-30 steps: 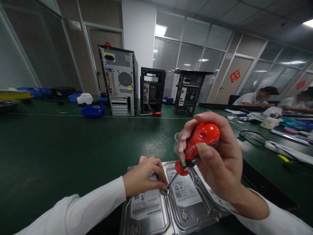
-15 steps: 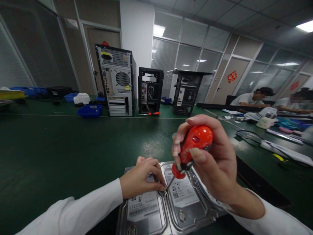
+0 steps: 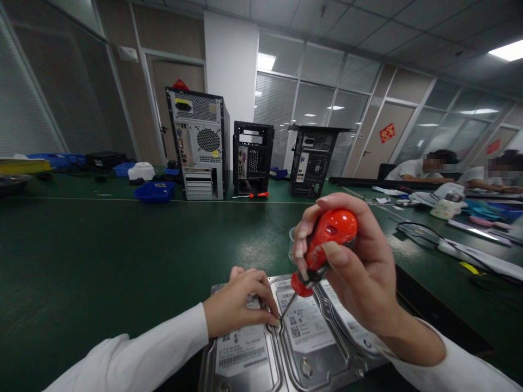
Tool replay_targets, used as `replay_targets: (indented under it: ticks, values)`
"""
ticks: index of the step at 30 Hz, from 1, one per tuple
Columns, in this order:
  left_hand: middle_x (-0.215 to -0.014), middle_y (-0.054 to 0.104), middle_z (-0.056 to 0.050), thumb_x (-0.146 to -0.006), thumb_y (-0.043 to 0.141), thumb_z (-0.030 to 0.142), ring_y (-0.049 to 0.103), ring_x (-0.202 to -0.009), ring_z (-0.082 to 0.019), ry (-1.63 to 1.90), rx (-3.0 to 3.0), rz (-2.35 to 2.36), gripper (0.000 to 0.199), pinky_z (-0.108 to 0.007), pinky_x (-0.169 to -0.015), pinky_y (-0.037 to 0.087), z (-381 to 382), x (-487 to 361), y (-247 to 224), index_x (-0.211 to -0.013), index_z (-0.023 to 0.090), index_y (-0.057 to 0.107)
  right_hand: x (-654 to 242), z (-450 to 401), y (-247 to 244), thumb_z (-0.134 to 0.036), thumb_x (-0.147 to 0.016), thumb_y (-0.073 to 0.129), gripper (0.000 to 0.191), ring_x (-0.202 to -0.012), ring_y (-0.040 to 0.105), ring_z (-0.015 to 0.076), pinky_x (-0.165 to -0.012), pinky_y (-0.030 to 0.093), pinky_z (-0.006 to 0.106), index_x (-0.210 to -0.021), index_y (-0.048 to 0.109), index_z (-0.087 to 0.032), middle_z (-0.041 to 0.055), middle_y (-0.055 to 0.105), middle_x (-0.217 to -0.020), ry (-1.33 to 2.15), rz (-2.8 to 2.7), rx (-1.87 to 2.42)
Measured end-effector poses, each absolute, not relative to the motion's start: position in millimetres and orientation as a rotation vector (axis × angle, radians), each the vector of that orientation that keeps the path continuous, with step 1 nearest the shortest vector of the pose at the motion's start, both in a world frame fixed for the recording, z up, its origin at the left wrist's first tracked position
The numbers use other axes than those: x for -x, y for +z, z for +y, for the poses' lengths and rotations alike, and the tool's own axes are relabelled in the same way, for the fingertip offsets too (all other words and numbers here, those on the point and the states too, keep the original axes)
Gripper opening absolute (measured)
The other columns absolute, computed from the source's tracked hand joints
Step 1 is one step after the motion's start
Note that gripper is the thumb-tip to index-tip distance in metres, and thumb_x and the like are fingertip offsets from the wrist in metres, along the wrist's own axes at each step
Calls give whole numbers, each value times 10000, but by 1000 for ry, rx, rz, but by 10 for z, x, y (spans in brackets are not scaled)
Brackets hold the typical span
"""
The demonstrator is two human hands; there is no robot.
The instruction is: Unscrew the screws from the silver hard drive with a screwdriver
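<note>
My right hand [image 3: 368, 267] is wrapped round the red-and-black handle of a screwdriver [image 3: 333, 239]. Its shaft slants down to the left, and the tip meets the edge between two silver hard drives. Close by the tip, my left hand [image 3: 243, 305] rests over the left hard drive [image 3: 249, 375] with thumb and fingers pinched together. Whatever lies between those fingertips is too small to make out. The middle hard drive [image 3: 310, 321] lies label up, touching the left one. A third hard drive [image 3: 347, 313] on the right is partly covered by my right hand.
Three computer cases, a large one [image 3: 200, 147], a small one [image 3: 252, 158] and a black one [image 3: 312, 160], stand across the green table [image 3: 122, 245]. Another screwdriver [image 3: 257, 194] lies before them. A clear cup [image 3: 291, 245] stands behind my right hand. A blue tray [image 3: 154, 191] sits left; people sit far right.
The view has tilted slightly, so everything sits a little lower and further right. Both hands keep their grip, and the screwdriver tip stays at the same spot between the drives.
</note>
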State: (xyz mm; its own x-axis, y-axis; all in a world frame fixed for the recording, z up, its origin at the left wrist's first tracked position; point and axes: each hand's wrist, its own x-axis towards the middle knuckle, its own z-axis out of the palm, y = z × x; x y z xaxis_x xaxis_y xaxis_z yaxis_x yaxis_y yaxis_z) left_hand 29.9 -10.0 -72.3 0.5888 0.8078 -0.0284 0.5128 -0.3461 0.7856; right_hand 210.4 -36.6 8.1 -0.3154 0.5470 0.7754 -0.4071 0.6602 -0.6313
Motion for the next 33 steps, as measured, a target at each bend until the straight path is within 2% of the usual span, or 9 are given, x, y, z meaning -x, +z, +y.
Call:
replay_targets:
  ticks: [9,15,17,19,21,23,28,33]
  values:
    - [-1090,611,68,-732,885,212,457,-1143,-206,513,-2010,1045,201,-394,-908,228,-97,-320,-714,-743,338,729,-2076,-357,77,-216,-956,619,293,-851,570,115,-611,522,212,-1234,573,-295,17,557,-1008,992,-1650,115]
    - [-1062,619,75,-758,876,175,482,-1107,-190,529,-1994,1004,215,-368,-916,217,-90,-291,-735,-767,336,733,-2093,-367,85,-216,-965,599,283,-815,561,113,-598,519,214,-1236,569,-291,20,556,-1003,955,-1641,114]
    - [-1024,613,64,-812,836,180,504,-1053,-179,571,-1981,986,171,-339,-928,218,-75,-272,-763,-793,317,737,-2095,-372,76,-222,-964,598,282,-817,564,119,-595,522,217,-1234,571,-299,22,557,-1001,947,-1636,126]
    - [-961,602,30,-862,776,365,523,-976,-188,673,-1941,929,96,-324,-904,267,-55,-260,-798,-822,286,741,-2091,-372,61,-226,-961,600,283,-821,566,124,-594,524,219,-1231,574,-310,24,558,-1003,956,-1635,141]
    - [-928,597,-12,-844,687,618,533,-945,-220,782,-1871,878,379,-333,-885,321,-37,-261,-823,-830,243,742,-2087,-366,45,-229,-960,599,290,-823,567,128,-596,526,221,-1234,573,-318,25,558,-1006,962,-1636,155]
    - [-935,602,-39,-782,647,753,539,-964,-249,840,-1800,895,541,-349,-887,350,-29,-269,-828,-828,223,747,-2083,-358,35,-232,-957,599,296,-828,567,133,-599,530,222,-1238,573,-323,27,560,-1011,952,-1636,169]
    - [-969,600,-53,-773,667,658,537,-986,-255,879,-1750,966,449,-358,-916,353,-48,-279,-791,-829,221,750,-2073,-351,44,-238,-958,600,282,-775,570,115,-616,545,227,-1226,580,-324,23,564,-1009,970,-1629,178]
    - [-902,586,-37,-768,663,560,538,-916,-218,902,-1725,990,356,-329,-851,357,-55,-289,-794,-817,216,741,-2075,-360,82,-228,-967,591,265,-790,586,98,-643,556,203,-1213,594,-329,17,563,-995,987,-1592,180]
